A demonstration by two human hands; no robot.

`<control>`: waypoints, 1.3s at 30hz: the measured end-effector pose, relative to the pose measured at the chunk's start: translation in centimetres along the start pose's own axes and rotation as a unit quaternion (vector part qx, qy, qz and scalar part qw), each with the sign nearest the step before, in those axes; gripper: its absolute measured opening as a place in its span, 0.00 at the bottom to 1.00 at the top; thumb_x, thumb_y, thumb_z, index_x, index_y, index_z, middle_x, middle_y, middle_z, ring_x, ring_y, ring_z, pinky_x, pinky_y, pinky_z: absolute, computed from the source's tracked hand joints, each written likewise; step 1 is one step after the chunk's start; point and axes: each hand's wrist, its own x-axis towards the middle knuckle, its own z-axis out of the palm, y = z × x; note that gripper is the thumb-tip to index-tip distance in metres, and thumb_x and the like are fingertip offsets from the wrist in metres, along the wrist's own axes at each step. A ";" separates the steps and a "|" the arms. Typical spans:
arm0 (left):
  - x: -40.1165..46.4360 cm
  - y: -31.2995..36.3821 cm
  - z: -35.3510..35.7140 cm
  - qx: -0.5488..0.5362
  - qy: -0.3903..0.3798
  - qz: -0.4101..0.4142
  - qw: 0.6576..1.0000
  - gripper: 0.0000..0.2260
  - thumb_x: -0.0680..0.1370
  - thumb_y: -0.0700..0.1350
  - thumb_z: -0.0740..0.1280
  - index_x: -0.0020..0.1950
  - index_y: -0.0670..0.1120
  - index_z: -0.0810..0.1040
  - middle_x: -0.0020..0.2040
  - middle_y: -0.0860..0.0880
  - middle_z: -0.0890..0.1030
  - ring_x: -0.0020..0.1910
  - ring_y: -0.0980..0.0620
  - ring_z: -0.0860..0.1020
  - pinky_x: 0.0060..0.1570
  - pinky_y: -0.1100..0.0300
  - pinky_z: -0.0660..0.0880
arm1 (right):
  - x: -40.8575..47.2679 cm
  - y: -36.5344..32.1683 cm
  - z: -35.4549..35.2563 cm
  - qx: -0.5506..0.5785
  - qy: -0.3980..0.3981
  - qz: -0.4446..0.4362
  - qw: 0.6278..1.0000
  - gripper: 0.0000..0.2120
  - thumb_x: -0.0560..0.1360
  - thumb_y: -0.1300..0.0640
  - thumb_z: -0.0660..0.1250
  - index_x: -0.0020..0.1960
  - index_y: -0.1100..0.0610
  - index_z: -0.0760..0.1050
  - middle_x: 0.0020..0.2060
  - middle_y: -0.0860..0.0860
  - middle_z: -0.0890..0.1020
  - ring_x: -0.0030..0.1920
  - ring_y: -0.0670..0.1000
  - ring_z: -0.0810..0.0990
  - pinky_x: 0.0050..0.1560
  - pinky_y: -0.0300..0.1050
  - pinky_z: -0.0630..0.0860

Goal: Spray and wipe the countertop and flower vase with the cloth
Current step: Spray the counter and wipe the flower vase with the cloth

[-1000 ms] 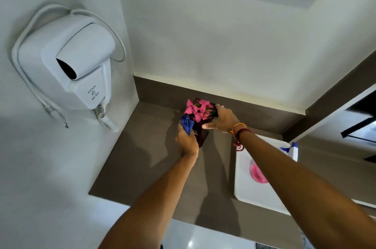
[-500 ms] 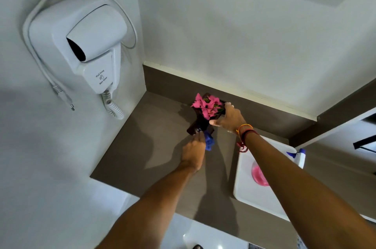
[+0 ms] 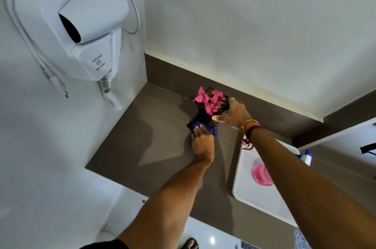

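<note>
Slid lower since half a second ago: left hand (image 3: 202, 143) pressing cloth (image 3: 212, 129) on vase (image 3: 200, 116) base. Right hand (image 3: 234, 113) still clamped on rim, at 2 o'clock from cloth.

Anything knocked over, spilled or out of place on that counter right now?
The vase is tipped rather than upright, but the right hand holds its top while the left hand presses the blue cloth low on it. Nothing looks spilled or damaged.
</note>
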 end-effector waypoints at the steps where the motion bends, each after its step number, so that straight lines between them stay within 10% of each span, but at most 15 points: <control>1: -0.3 -0.6 0.5 0.033 -0.018 0.025 0.999 0.20 0.83 0.34 0.53 0.75 0.31 0.58 0.72 0.30 0.67 0.73 0.37 0.67 0.70 0.47 0.69 | 0.0 0.0 0.1 -0.001 0.001 -0.001 1.000 0.39 0.66 0.48 0.80 0.69 0.63 0.68 0.63 0.60 0.77 0.65 0.61 0.77 0.64 0.54 0.78; 7: 0.9 -5.0 -1.1 0.112 -0.157 0.179 0.965 0.15 0.80 0.38 0.61 0.67 0.39 0.72 0.64 0.39 0.78 0.61 0.40 0.78 0.59 0.48 0.76 | -0.5 0.0 -0.1 0.006 0.005 -0.003 1.000 0.38 0.66 0.48 0.80 0.68 0.62 0.69 0.62 0.60 0.78 0.63 0.61 0.78 0.63 0.54 0.78; 13: 2.3 -3.7 -3.3 0.045 -0.026 -0.054 0.997 0.16 0.83 0.38 0.58 0.70 0.37 0.68 0.64 0.39 0.78 0.61 0.44 0.79 0.56 0.53 0.79 | -0.9 -0.4 -0.3 0.012 0.007 -0.006 1.000 0.38 0.66 0.48 0.80 0.68 0.62 0.69 0.64 0.61 0.78 0.65 0.62 0.77 0.65 0.56 0.78; 18: 1.9 -1.5 0.1 0.064 -0.087 -0.029 0.994 0.22 0.84 0.36 0.53 0.77 0.32 0.53 0.75 0.33 0.63 0.75 0.40 0.64 0.73 0.47 0.65 | -0.1 -0.2 -0.3 -0.006 0.003 -0.014 1.000 0.37 0.66 0.48 0.81 0.67 0.63 0.71 0.64 0.61 0.78 0.66 0.61 0.77 0.65 0.56 0.77; 22: 1.2 -1.7 1.8 0.144 -0.133 0.037 0.980 0.20 0.83 0.36 0.55 0.75 0.34 0.60 0.73 0.33 0.67 0.75 0.38 0.61 0.74 0.38 0.58 | 0.2 0.1 -0.6 -0.022 0.005 -0.009 1.000 0.37 0.66 0.46 0.80 0.66 0.63 0.72 0.62 0.60 0.77 0.64 0.61 0.77 0.63 0.55 0.78; 28: 2.4 -5.1 -1.2 0.150 -0.156 0.147 0.965 0.11 0.79 0.40 0.63 0.61 0.43 0.77 0.60 0.43 0.81 0.60 0.41 0.79 0.58 0.49 0.75 | -0.4 0.0 -1.0 -0.028 0.001 -0.003 1.000 0.38 0.66 0.45 0.80 0.68 0.63 0.71 0.64 0.61 0.77 0.66 0.62 0.76 0.64 0.56 0.78; 31: 3.0 -6.4 -3.2 0.076 -0.105 0.037 0.991 0.12 0.79 0.45 0.65 0.62 0.47 0.78 0.58 0.43 0.83 0.56 0.41 0.81 0.54 0.50 0.78 | -0.7 -0.1 -1.3 -0.027 -0.003 -0.006 1.000 0.38 0.66 0.46 0.80 0.67 0.63 0.71 0.64 0.61 0.77 0.65 0.63 0.76 0.65 0.57 0.77; 34: 3.3 -6.0 -3.1 0.021 -0.003 -0.070 0.997 0.16 0.82 0.41 0.61 0.70 0.43 0.70 0.64 0.43 0.79 0.61 0.45 0.79 0.57 0.52 0.77 | -0.4 -0.2 -1.5 -0.030 -0.013 -0.022 0.999 0.35 0.67 0.48 0.79 0.67 0.62 0.72 0.64 0.62 0.77 0.66 0.63 0.75 0.67 0.58 0.76; 39: 3.6 -4.8 -0.5 -0.036 -0.021 -0.011 0.999 0.27 0.79 0.32 0.60 0.78 0.43 0.60 0.78 0.46 0.64 0.77 0.50 0.61 0.75 0.46 0.59 | 0.5 0.0 -1.6 -0.054 -0.034 -0.032 0.997 0.37 0.68 0.49 0.79 0.70 0.63 0.69 0.68 0.63 0.74 0.69 0.64 0.74 0.69 0.58 0.74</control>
